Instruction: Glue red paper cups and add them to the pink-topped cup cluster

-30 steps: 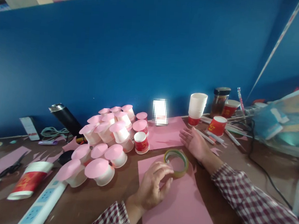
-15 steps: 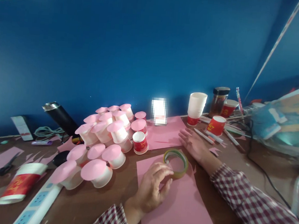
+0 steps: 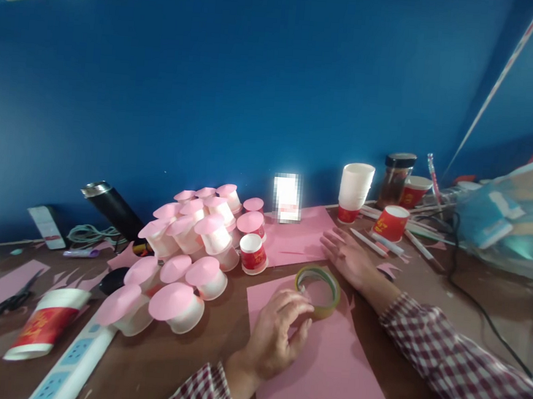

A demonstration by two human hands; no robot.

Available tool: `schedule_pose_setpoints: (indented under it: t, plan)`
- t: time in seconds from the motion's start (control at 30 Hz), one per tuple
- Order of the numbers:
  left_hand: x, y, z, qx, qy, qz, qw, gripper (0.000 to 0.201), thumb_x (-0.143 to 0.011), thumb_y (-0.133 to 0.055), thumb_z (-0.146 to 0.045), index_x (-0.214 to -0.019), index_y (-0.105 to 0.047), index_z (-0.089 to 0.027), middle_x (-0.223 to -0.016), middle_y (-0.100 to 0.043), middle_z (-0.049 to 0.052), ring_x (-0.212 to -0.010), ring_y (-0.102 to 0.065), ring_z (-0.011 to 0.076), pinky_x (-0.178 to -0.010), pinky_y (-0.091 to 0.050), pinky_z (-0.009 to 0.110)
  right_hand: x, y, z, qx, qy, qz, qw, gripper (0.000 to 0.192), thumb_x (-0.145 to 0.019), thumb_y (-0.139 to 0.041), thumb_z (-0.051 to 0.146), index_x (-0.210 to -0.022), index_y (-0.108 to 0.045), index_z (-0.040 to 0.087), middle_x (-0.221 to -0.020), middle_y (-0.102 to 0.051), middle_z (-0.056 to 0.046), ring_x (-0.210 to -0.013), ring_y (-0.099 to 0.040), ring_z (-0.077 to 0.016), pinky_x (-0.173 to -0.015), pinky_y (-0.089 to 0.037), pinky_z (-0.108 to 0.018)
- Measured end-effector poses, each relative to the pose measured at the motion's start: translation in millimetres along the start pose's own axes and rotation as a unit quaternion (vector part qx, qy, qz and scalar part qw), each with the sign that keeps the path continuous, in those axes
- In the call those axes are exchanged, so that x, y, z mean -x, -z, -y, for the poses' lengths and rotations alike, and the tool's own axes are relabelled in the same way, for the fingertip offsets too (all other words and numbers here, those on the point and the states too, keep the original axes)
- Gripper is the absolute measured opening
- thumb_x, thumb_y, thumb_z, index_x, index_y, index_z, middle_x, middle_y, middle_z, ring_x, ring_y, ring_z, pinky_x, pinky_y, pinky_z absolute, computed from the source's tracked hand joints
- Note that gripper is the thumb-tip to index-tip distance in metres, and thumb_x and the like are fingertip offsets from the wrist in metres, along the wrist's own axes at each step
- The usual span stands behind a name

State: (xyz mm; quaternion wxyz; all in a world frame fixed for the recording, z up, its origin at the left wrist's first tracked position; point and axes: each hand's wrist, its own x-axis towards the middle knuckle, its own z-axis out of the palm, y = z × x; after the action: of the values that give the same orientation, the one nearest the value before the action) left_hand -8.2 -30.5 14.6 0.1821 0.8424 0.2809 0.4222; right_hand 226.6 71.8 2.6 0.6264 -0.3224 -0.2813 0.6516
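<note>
Head view: the left hand (image 3: 278, 339) rests on the pink paper sheet (image 3: 321, 376) near the tabletop's front edge, fingers curled, thumb and fingertips pinching the near rim of the tape roll (image 3: 317, 291). The roll lies flat on the sheet's far corner. The right hand (image 3: 350, 257) lies flat just beyond it, fingers spread loosely toward a second pink sheet (image 3: 298, 239). Compared with a second ago, hardly anything has shifted: the same pinch on the roll, the same flat right hand, only the camera drifting slightly. Paper-topped cups (image 3: 189, 249) cluster toward the left, beside a red cup (image 3: 253, 254).
</note>
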Motion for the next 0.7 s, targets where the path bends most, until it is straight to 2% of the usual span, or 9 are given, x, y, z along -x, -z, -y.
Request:
schedule_pose_setpoints:
  t: [0.27, 0.53, 0.63, 0.7]
  plan:
    - [1, -1.0, 0, -0.004, 0.001, 0.002, 1.000, 0.026, -0.086, -0.057, -0.009, -0.110, -0.060, -0.019, -0.102, -0.066, 0.009, -0.101, -0.061, 0.0201, -0.091, -0.053, 0.038, 1, -2, 1, 0.001, 0.000, 0.000, 1.000, 0.039, -0.071, -0.074, 0.014, -0.105, -0.062, 0.030, -0.118, -0.068, -0.004, -0.110, -0.067, -0.0185, -0.101, -0.052, -0.035]
    - [1, 0.8, -1, -0.008, 0.008, 0.011, 1.000, 0.026, -0.086, -0.057, -0.009, -0.110, -0.060, -0.019, -0.103, -0.066, 0.009, -0.102, -0.061, 0.0201, -0.092, -0.053, 0.037, -1, -4, -3, -0.004, 0.017, -0.013, 1.000, 0.041, -0.069, -0.073, 0.014, -0.105, -0.062, 0.031, -0.116, -0.068, -0.005, -0.114, -0.065, -0.0215, -0.102, -0.051, -0.041]
    - [1, 0.5, 0, -0.005, 0.011, 0.014, 1.000, 0.026, -0.086, -0.057, -0.009, -0.110, -0.060, -0.019, -0.104, -0.066, 0.008, -0.103, -0.061, 0.0194, -0.092, -0.053, 0.036, 1, -8, -2, 0.011, 0.017, -0.024, 1.000, 0.031, -0.068, -0.073, 0.015, -0.095, -0.067, 0.028, -0.109, -0.071, -0.004, -0.109, -0.067, -0.0213, -0.104, -0.049, -0.041]
    - [1, 0.4, 0, -0.005, 0.013, 0.013, 1.000, 0.027, -0.086, -0.057, -0.009, -0.110, -0.060, -0.019, -0.104, -0.065, 0.008, -0.103, -0.060, 0.0194, -0.093, -0.052, 0.036, 3, -11, -1, 0.028, 0.022, -0.010, 0.999, 0.019, -0.065, -0.073, 0.012, -0.078, -0.067, 0.025, -0.103, -0.073, -0.005, -0.105, -0.068, -0.0216, -0.105, -0.049, -0.040]
